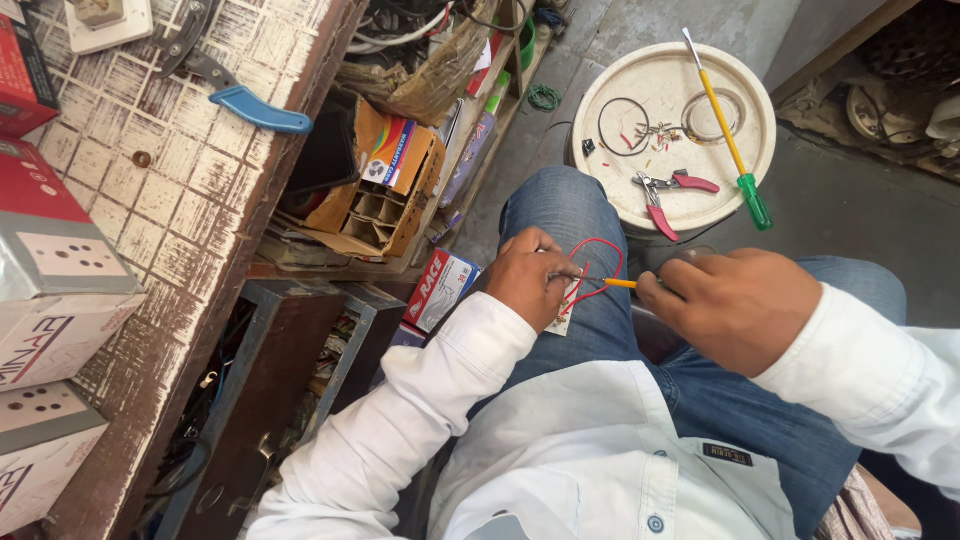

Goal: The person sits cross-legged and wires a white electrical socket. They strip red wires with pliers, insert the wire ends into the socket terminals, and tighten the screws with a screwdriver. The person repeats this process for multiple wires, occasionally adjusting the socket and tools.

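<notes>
Right grip [725,305] on screwdriver [622,284], white bucket lid [750,100], grey floor [860,210]

Worn wood, plastic, cloth, card

Surface [190,200]: rough wood, flaking white paint. Bucket lid [610,100]: smooth matt plastic. Pliers [665,190]: bare metal jaws, glossy red grips. Jeans [570,215]: matt denim. Carton [400,165]: printed cardboard. Red wire [600,262]: glossy plastic insulation.
</notes>
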